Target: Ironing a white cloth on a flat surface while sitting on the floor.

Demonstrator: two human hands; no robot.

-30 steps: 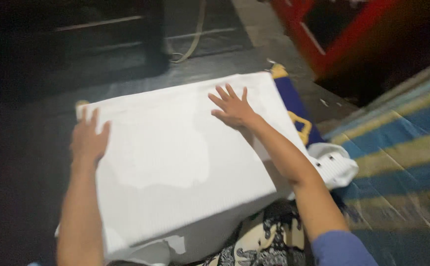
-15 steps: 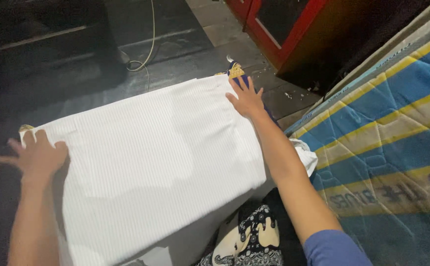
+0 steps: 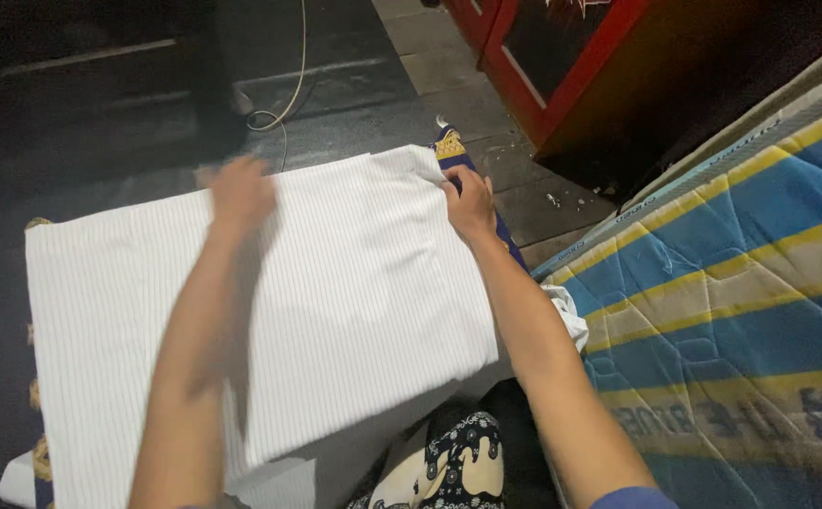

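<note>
left hand (image 3: 239,191): flat, blurred | right hand (image 3: 470,203): fingers curled, arm extended

place: home floor (dim) | evidence: quilted blue-and-yellow mattress (image 3: 740,311), red cabinet (image 3: 561,66), loose cord (image 3: 288,85), dark tiles

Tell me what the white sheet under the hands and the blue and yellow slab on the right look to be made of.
White sheet: thin woven fabric, matte, likely cotton; fine stripes, soft folded edges. Blue and yellow slab: apparently a mattress in glossy quilted fabric; stitched puffs catch light.
</note>
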